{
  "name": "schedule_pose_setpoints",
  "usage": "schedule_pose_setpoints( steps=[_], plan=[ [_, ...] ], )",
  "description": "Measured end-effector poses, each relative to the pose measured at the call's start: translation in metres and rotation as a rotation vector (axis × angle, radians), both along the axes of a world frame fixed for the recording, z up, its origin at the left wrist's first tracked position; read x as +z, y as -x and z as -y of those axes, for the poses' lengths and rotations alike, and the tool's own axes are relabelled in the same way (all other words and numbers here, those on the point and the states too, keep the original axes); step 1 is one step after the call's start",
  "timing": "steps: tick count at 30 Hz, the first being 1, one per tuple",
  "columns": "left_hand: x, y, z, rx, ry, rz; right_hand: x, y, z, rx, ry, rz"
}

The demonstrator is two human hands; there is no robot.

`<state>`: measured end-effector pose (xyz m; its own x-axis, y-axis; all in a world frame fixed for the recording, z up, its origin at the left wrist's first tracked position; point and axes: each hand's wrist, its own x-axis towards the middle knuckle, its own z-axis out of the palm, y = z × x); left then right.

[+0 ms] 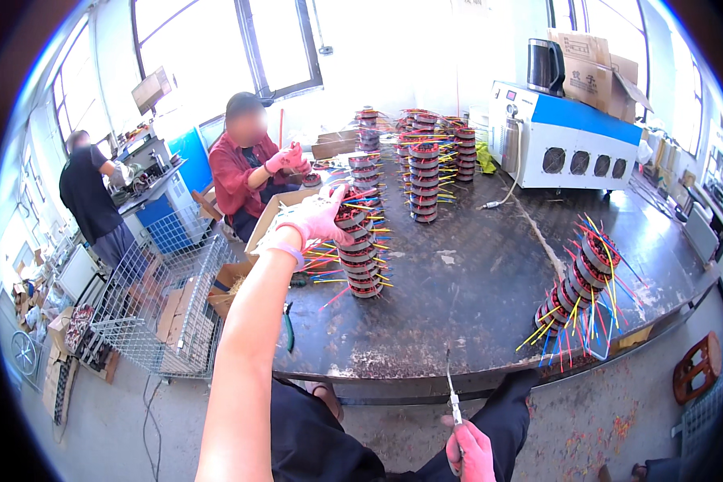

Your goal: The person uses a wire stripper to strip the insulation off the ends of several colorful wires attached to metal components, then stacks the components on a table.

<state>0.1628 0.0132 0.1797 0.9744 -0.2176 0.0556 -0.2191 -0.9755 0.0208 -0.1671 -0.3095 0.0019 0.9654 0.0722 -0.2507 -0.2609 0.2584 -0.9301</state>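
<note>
My left hand (317, 218), in a pink glove, reaches far forward. Its fingers close around the top of a stack of wound motor stators (361, 261), whose red, yellow and blue lead wires stick out sideways. My right hand (472, 451), also pink-gloved, is low by my lap in front of the table's edge. It grips a slim metal tool (455, 402) with a long thin tip pointing up; its exact kind is unclear. Toward the right table edge stands a second stator stack (578, 281), appearing tilted, its wires hanging over the edge.
More stator stacks (423, 185) stand farther back on the dark table (458, 297). A blue-and-white machine (570, 140) occupies the back right. Green-handled pliers (288, 328) lie near the left edge, beside a wire cage (165, 297). A co-worker (245, 169) sits across the left corner; another person (96, 189) stands beyond.
</note>
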Motion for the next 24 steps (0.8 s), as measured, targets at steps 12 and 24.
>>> schedule_pose_setpoints(
  steps=[12, 24],
  plan=[
    [0.007, 0.004, 0.001, -0.072, 0.089, 0.015, 0.006, -0.001, 0.007, -0.007, -0.038, 0.015],
    [0.005, -0.010, -0.008, -0.147, 0.277, -0.008, 0.002, 0.000, 0.016, -0.026, -0.036, -0.005]
  ],
)
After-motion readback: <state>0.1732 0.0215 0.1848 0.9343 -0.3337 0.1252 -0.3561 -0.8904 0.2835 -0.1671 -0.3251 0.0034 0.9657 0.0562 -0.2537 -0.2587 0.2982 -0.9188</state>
